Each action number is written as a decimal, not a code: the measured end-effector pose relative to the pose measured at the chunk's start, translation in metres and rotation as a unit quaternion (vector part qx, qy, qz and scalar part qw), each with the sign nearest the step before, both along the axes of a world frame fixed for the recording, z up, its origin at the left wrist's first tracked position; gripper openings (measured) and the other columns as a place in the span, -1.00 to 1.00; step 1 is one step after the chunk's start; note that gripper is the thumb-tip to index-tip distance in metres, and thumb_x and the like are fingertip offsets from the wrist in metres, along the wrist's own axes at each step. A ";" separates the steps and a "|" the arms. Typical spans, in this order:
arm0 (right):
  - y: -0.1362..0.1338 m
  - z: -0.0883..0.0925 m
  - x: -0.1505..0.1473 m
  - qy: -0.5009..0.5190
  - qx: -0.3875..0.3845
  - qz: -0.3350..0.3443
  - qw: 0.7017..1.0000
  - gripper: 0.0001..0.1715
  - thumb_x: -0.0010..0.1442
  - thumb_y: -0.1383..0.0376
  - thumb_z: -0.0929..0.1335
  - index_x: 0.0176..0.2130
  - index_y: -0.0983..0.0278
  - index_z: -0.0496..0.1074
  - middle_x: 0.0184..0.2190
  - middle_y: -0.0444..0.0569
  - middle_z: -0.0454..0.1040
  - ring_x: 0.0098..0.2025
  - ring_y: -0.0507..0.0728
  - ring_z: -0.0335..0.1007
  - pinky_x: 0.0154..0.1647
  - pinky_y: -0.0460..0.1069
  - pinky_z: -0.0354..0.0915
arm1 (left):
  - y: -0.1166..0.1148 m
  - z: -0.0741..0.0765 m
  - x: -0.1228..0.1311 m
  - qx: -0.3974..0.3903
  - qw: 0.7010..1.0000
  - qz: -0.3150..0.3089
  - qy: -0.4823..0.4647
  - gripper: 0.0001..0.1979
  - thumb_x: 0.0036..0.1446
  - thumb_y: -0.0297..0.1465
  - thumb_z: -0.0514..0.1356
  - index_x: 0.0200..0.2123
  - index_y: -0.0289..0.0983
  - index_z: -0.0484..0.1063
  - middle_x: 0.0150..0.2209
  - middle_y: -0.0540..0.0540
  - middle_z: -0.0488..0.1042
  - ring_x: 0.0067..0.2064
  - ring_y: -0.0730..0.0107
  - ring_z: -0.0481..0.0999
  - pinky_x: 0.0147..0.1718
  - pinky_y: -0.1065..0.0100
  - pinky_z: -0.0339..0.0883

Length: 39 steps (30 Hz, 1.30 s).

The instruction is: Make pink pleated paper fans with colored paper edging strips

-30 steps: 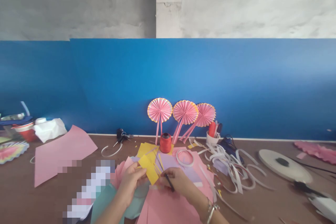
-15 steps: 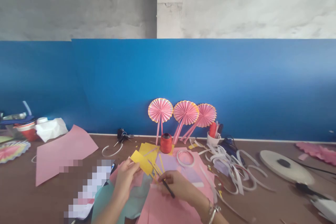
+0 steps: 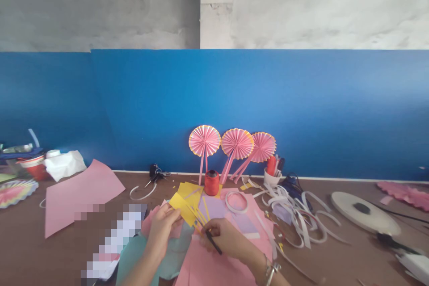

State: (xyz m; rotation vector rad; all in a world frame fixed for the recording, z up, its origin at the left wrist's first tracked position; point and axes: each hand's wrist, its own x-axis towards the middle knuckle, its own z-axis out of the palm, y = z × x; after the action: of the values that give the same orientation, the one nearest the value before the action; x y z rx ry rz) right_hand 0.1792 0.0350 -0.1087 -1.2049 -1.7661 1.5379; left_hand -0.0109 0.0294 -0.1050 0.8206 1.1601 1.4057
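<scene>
Because the yellow paper (image 3: 183, 205) is thin and would likely bend if held from one edge only, the left hand (image 3: 164, 228), at nine o'clock from the gap between the hands, pinches it with thumb and fingers near its lower-left side, which leaves the opposite edge bare. That sheet sits at eleven o'clock, tilted, its far edge turned towards the spool. At three o'clock, the right hand (image 3: 223, 234) is curled around a dark-handled tool (image 3: 213, 242), probably scissors; its grip is narrow, and the tool points towards ten o'clock, so its working end seems aimed at the paper. Narrow yellow strips (image 3: 206, 209) fan out around that end; I cannot tell which are loose or whether the tool touches the sheet

Both hands work above pink sheets (image 3: 214, 263), which probably serve as a soft surface over the brown table (image 3: 30, 250). The red spool (image 3: 211, 183) stands upright just past twelve, perhaps weighing down the papers under it, while a tape ring (image 3: 236, 211) lies flat at two. Beyond the spool, three pleated fans (image 3: 204, 141) lean against the blue panel (image 3: 161, 107), presumably for support
</scene>
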 end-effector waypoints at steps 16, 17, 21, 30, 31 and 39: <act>0.041 0.011 0.093 -0.478 0.205 -0.192 0.832 -0.80 -0.02 0.41 0.32 -0.34 0.36 0.49 -0.24 0.24 0.51 -0.13 0.28 0.42 -0.23 0.01 0.18 | 0.014 -0.019 -0.034 0.040 0.860 0.076 0.504 -0.52 -0.11 -0.64 0.04 -0.06 -0.25 0.34 -0.14 -0.16 0.50 -0.03 0.15 0.45 -0.09 0.26 0.27; 0.043 0.008 0.098 -0.484 0.199 -0.200 0.828 -0.80 -0.02 0.41 0.31 -0.33 0.37 0.49 -0.23 0.26 0.51 -0.12 0.29 0.41 -0.23 0.01 0.18 | 0.013 -0.020 -0.033 0.056 0.825 0.094 0.555 -0.47 -0.12 -0.66 0.03 -0.01 -0.28 0.31 -0.06 -0.20 0.45 0.05 0.12 0.38 -0.01 0.21 0.21; 0.050 -0.001 0.111 -0.482 0.171 -0.197 0.836 -0.80 0.02 0.36 0.32 -0.29 0.35 0.48 -0.32 0.15 0.54 -0.24 0.20 0.46 -0.34 -0.05 0.18 | 0.002 -0.014 -0.015 0.161 0.735 0.089 0.653 -0.43 -0.07 -0.63 0.04 0.07 -0.26 0.26 0.07 -0.22 0.34 0.11 0.04 0.25 0.07 0.10 0.10; 0.044 0.002 0.108 -0.508 0.195 -0.229 0.807 -0.65 0.11 0.35 0.28 -0.07 0.36 0.38 -0.06 0.26 0.42 0.02 0.29 0.31 -0.14 0.03 0.15 | -0.010 -0.016 0.015 0.229 0.752 -0.212 0.581 -0.51 -0.11 -0.71 -0.07 -0.19 -0.19 0.42 -0.11 -0.07 0.46 -0.05 0.26 0.34 -0.05 0.25 0.18; 0.043 0.004 0.106 -0.515 0.193 -0.233 0.802 -0.66 0.11 0.37 0.27 -0.09 0.36 0.40 -0.06 0.28 0.42 0.02 0.31 0.32 -0.14 0.05 0.16 | -0.008 -0.018 0.013 0.221 0.753 -0.211 0.583 -0.50 -0.11 -0.71 -0.07 -0.18 -0.20 0.42 -0.11 -0.07 0.46 -0.05 0.26 0.34 -0.05 0.25 0.17; 0.048 0.027 0.109 -0.495 0.160 -0.211 0.828 -0.70 0.06 0.42 0.24 -0.26 0.34 0.52 -0.30 0.19 0.55 -0.23 0.23 0.47 -0.33 -0.03 0.18 | 0.000 -0.019 0.005 0.187 0.760 -0.192 0.592 -0.74 0.13 -0.51 -0.05 -0.35 -0.24 0.44 -0.28 -0.13 0.46 -0.17 0.20 0.39 -0.15 0.22 0.22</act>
State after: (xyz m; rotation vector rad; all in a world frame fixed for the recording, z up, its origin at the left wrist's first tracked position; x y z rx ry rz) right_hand 0.2879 0.0830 -0.0819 -2.2262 -1.9724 0.2749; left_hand -0.0062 0.0289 -0.1243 2.2940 1.4599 0.6603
